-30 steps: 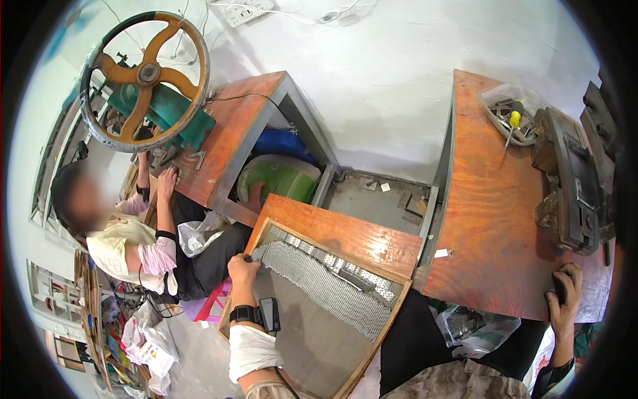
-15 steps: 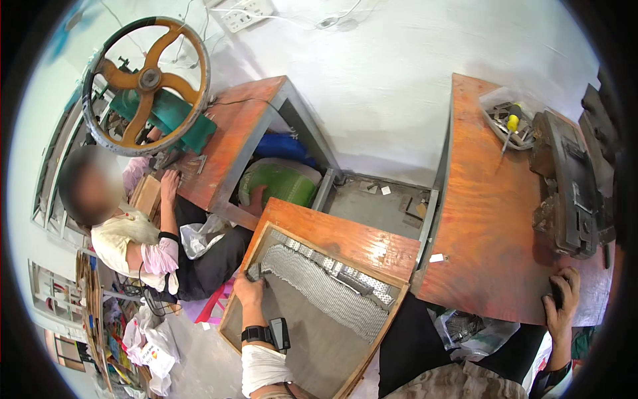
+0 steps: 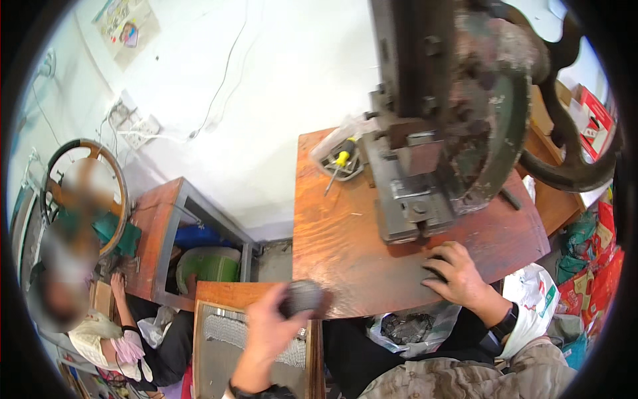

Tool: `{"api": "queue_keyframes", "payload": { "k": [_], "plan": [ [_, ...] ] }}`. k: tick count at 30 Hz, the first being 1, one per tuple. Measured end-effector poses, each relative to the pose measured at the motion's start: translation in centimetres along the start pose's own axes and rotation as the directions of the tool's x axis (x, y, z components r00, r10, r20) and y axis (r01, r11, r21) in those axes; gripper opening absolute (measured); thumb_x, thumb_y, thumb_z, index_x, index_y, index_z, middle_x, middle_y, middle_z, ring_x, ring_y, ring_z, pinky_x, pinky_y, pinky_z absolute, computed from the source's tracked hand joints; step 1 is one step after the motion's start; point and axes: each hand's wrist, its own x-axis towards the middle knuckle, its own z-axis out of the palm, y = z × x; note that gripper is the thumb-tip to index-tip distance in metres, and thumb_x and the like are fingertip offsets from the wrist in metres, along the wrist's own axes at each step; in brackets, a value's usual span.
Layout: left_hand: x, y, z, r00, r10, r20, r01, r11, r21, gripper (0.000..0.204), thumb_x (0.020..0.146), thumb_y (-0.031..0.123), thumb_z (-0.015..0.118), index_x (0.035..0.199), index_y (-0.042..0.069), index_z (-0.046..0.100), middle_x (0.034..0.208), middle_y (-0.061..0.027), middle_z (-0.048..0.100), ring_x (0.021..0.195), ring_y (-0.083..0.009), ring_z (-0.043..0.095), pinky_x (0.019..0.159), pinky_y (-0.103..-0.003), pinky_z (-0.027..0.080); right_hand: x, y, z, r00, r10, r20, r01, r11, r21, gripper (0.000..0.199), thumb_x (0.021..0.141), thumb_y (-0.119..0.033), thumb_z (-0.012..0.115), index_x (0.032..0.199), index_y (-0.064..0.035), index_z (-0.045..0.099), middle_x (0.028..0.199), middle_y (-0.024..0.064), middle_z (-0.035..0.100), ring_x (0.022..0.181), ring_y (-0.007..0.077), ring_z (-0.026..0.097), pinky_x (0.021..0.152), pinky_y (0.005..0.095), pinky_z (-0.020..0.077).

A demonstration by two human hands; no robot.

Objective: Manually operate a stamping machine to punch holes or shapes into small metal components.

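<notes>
The left hand (image 3: 266,332) carries a dark stack (image 3: 302,297) in a closed grip at the counter's (image 3: 345,246) near left edge. The right hand (image 3: 458,272) rests flat beside the press (image 3: 432,133), fingers covering something dark; its grip cannot be told.

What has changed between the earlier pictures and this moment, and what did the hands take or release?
The view swung right, so the hand press now fills the top. The left hand left the tray of metal mesh and rose toward the wooden table, now gripping a small dark, blurred object. The right hand stays flat on the table by the press. The seated co-worker remains at the other bench.
</notes>
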Motion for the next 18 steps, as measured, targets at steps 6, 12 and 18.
{"api": "queue_keyframes", "payload": {
  "k": [6,12,18],
  "plan": [
    [3.3,5.7,11.5,0.884,0.347,0.314,-0.439,0.848,0.296,0.058,0.064,0.017,0.076,0.115,0.001,0.055,0.096,-0.0216,0.063,0.092,-0.0385,0.059,0.079,-0.041,0.049,0.5,-0.2,-0.3,0.982,-0.053,0.181,0.035,0.994,0.099,0.076,0.070,-0.041,0.072,0.126,0.0024,0.045,0.126,0.0211,0.045,0.118,0.0419,0.039,0.099,0.0498,0.0324],
    [3.7,5.0,12.4,0.820,0.539,0.190,-0.570,0.745,0.347,0.060,0.062,0.017,0.076,0.116,0.001,0.055,0.100,-0.0180,0.060,0.094,-0.0352,0.056,0.083,-0.041,0.046,1.3,-0.7,1.3,0.967,0.031,0.253,-0.011,0.997,-0.082,0.084,0.077,-0.047,0.064,0.132,0.0079,0.034,0.133,0.0243,0.039,0.126,0.0416,0.032,0.103,0.0540,0.0238],
    [2.5,2.3,12.6,0.863,0.502,0.056,-0.501,0.837,0.218,0.058,0.064,0.016,0.076,0.114,-0.004,0.055,0.108,-0.0192,0.054,0.099,-0.0359,0.050,0.088,-0.042,0.042,3.2,-1.3,2.3,0.962,-0.100,0.255,0.035,0.968,0.248,0.073,0.074,-0.030,0.071,0.135,-0.0076,0.037,0.137,0.0146,0.041,0.127,0.0360,0.036,0.105,0.0554,0.0207]
  ]
}}
